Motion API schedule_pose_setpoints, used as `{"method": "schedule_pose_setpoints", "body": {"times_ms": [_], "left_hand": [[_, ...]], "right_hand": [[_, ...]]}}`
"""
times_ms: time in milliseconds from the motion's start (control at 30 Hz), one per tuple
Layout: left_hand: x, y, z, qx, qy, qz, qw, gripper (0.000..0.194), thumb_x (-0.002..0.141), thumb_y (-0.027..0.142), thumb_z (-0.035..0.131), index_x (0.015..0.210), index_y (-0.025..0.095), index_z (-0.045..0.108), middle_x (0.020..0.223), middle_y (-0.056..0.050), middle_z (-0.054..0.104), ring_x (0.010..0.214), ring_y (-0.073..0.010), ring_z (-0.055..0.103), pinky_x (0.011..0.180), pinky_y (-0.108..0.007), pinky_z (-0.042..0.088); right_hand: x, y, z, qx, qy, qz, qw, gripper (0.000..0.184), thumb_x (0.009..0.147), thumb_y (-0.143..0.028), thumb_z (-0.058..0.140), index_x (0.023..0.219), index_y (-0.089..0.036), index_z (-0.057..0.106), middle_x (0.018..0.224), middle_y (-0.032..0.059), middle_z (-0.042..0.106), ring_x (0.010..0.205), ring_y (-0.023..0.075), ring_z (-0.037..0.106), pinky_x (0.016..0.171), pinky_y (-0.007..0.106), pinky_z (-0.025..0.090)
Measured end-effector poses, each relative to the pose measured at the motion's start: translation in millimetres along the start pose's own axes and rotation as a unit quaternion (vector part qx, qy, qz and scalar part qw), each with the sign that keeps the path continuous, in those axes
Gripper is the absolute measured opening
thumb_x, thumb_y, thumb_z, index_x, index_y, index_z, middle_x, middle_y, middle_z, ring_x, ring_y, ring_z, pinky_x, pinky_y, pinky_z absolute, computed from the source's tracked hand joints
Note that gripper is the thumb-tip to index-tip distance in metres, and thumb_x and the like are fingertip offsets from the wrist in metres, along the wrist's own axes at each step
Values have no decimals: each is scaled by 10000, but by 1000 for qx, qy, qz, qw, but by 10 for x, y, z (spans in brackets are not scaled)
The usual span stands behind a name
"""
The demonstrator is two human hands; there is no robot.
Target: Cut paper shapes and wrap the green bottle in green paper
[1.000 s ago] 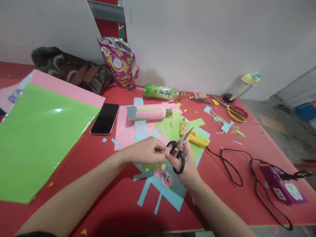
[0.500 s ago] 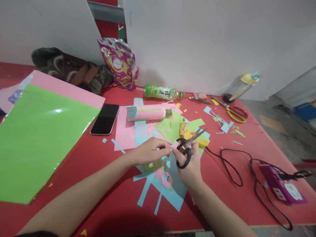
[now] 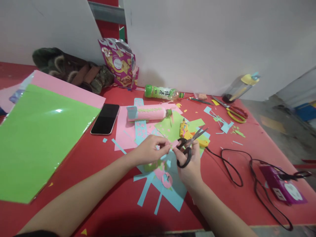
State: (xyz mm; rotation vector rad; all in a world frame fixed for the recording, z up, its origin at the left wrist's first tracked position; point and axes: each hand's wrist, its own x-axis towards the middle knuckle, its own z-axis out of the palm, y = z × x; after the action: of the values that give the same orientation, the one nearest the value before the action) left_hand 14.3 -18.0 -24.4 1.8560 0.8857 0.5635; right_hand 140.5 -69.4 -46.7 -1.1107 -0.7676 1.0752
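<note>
Black-handled scissors (image 3: 189,148) hang on the fingers of my right hand (image 3: 190,164), blades half apart and pointing up and away to the right. Between my two hands is a small pink paper piece (image 3: 175,144), by my right thumb and forefinger. The fingertips of my left hand (image 3: 151,149) are pinched together at its left side. Beneath the hands lie blue paper (image 3: 172,194) and small green and pink cutouts, among them a round pink cutout (image 3: 167,180). A yellow glue gun (image 3: 184,129) lies just beyond my right hand.
A pink-wrapped bottle (image 3: 148,113) lies on coloured paper, with a green tea bottle (image 3: 161,92) behind. Left are a phone (image 3: 105,119) and green sheets (image 3: 49,131). Right are larger scissors (image 3: 234,112), paper scraps (image 3: 225,125), a black cord (image 3: 229,168) and a purple box (image 3: 281,184).
Both hands have shifted slightly right and drawn a little apart, showing the pink piece between them. The scissors have tipped to the right. Little differs over the last half second.
</note>
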Motion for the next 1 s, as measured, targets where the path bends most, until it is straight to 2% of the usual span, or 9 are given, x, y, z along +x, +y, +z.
{"method": "schedule_pose_setpoints", "body": {"times_ms": [167,333,433,500,700,833,1000], "left_hand": [[0,-10,-145,-31,34,-16,999,229,742,236,408,556,138,498,529,24,471,510,-80,448,480,-179,352],[-4,4,-282,-41,91,-22,995,230,733,232,421,525,137,451,510,36,409,491,-64,380,457,-173,303],[-20,28,-319,-51,106,-29,993,237,738,247,420,530,137,456,502,38,384,482,-62,356,445,-175,285],[-30,42,-325,-54,98,-27,993,238,741,245,418,533,138,463,502,38,394,480,-61,359,448,-175,287],[-36,52,-312,-48,31,-13,998,227,736,216,428,527,140,472,487,42,421,452,-53,356,434,-171,276],[-39,57,-319,-59,55,-14,997,230,747,222,425,542,132,476,505,45,410,465,-48,349,442,-171,275],[-51,79,-332,-76,82,-34,993,245,749,235,417,536,127,471,487,53,375,456,-48,316,441,-179,258]], "right_hand": [[-1,34,-6,-10,-56,49,997,287,642,-144,619,732,-230,361,698,-59,486,649,89,486,642,246,401],[-53,68,-6,57,-172,122,976,294,684,-339,611,716,-231,340,674,-56,457,530,75,426,490,222,368],[-75,80,-18,66,-227,135,962,286,705,-398,581,739,-234,350,690,-40,468,536,85,436,481,233,368],[-72,79,-25,61,-237,126,961,275,711,-397,576,747,-236,357,689,-37,468,550,93,447,502,244,377],[-27,71,-34,43,-193,98,975,292,674,-332,631,732,-235,362,714,-43,450,601,96,464,578,255,381],[-47,87,-45,40,-252,129,958,270,714,-377,581,765,-236,357,721,-31,431,560,91,435,535,249,366],[-80,51,-40,41,-317,149,936,335,694,-459,570,786,-233,341,772,-12,409,594,101,450,552,261,383]]}}
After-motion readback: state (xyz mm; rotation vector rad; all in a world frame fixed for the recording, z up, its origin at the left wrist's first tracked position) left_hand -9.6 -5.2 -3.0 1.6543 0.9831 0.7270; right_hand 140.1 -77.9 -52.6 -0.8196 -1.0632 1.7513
